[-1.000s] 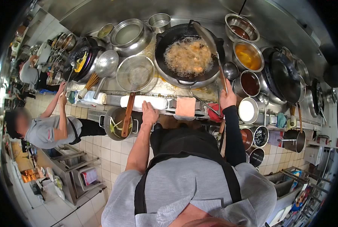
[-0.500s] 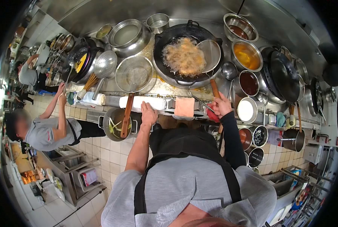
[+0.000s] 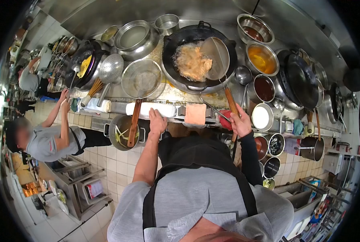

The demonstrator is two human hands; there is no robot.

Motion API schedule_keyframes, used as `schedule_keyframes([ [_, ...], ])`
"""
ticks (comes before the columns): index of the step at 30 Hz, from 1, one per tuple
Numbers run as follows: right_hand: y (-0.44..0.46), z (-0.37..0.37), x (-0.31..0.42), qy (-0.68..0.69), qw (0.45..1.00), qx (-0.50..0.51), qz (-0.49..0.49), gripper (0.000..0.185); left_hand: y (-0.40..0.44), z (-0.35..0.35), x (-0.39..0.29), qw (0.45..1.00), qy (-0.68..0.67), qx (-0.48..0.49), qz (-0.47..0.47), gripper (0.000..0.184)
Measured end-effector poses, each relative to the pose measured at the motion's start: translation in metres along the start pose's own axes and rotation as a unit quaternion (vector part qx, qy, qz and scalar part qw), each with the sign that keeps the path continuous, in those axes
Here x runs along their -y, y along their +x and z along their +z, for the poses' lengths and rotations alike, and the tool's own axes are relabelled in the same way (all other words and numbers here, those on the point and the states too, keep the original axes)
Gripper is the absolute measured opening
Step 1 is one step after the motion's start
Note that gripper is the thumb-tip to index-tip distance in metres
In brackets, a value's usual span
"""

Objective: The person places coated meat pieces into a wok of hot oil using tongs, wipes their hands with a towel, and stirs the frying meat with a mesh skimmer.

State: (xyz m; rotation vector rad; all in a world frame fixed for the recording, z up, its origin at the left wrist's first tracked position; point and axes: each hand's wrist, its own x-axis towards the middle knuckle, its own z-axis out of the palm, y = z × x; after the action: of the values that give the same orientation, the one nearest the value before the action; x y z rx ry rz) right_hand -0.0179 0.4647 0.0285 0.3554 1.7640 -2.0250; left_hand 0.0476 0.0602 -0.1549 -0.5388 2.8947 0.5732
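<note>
My right hand point(image 3: 241, 122) is wrapped round the wooden handle of a mesh strainer point(image 3: 217, 60). The strainer's round head is tilted over the right part of a black wok point(image 3: 171, 47). Golden pieces of food point(image 3: 192, 62) bubble in the oil there, partly covered by the mesh. Fingers stretched out, my left hand point(image 3: 158, 121) lies on a folded white cloth point(image 3: 137, 109) along the stove's front edge. Left of the wok rests a second mesh strainer point(image 3: 141, 78), its wooden handle reaching over a pot point(image 3: 114, 133) with pale green strips inside.
A ladle point(image 3: 243, 74) lies right of the wok, beside bowls of orange liquid point(image 3: 262, 58), dark sauce point(image 3: 264, 88) and something white point(image 3: 262, 117). A perforated skimmer point(image 3: 111, 68) lies to the left. A co-worker point(image 3: 53, 139) stirs at another wok point(image 3: 83, 64) farther left.
The strainer in my right hand has tilted up and shifted slightly left across the food. My right hand has come down a little towards me. My left hand stays on the cloth.
</note>
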Motion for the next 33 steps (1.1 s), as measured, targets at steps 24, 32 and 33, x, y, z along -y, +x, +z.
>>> schedule_keyframes([
  [24,0.042,0.010,-0.005,-0.021,0.997,-0.075,0.001,0.057,0.002,0.001,0.001,1.000,-0.022,-0.016,0.004,0.076],
  [32,-0.022,0.018,0.015,0.124,0.990,-0.013,0.060,0.044,0.004,0.002,0.003,1.000,-0.014,0.002,0.002,0.077],
  [33,-0.020,0.017,0.015,0.127,0.990,-0.015,0.058,0.046,0.004,0.000,0.003,1.000,-0.014,0.006,0.000,0.077],
])
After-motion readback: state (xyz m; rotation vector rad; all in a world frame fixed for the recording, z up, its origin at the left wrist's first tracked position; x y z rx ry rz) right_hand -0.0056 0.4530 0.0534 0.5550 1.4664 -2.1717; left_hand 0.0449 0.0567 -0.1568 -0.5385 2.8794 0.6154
